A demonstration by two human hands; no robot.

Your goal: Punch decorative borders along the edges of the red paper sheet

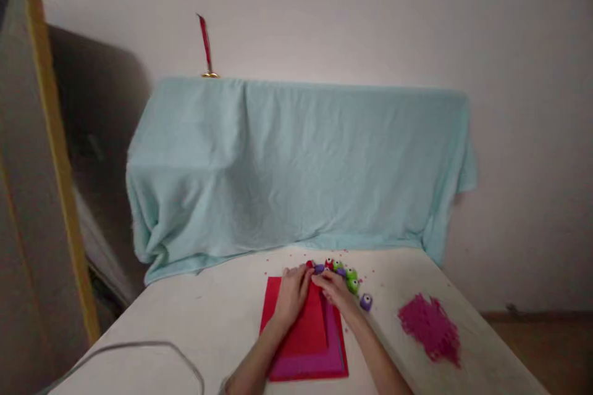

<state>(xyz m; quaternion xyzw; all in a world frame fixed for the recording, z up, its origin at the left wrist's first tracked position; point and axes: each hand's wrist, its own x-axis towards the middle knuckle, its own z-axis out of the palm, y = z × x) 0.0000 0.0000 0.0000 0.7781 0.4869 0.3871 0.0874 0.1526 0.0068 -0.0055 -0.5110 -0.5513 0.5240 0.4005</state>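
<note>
My left hand [291, 293] lies over the upper part of a red sheet [306, 336], its fingers bent and closed at the sheet's top edge. Close beside it, my right hand [334, 288] has its thumb and fingertips pinched together at the sheet's upper right corner. Whether a smaller piece is also in that pinch, I cannot tell. Under the red sheet lies a stack with a magenta sheet [334, 345] showing. Just beyond my fingers stand several small one-eyed figures, among them a red one [328, 263], a green one [353, 286] and a purple one [366, 302].
A pile of magenta shreds [430, 328] lies on the white table [185, 315] at the right. Tiny red bits are scattered around the figures. A grey cable [139, 344] curves across the left front. Behind the table hangs a light blue cloth [301, 160].
</note>
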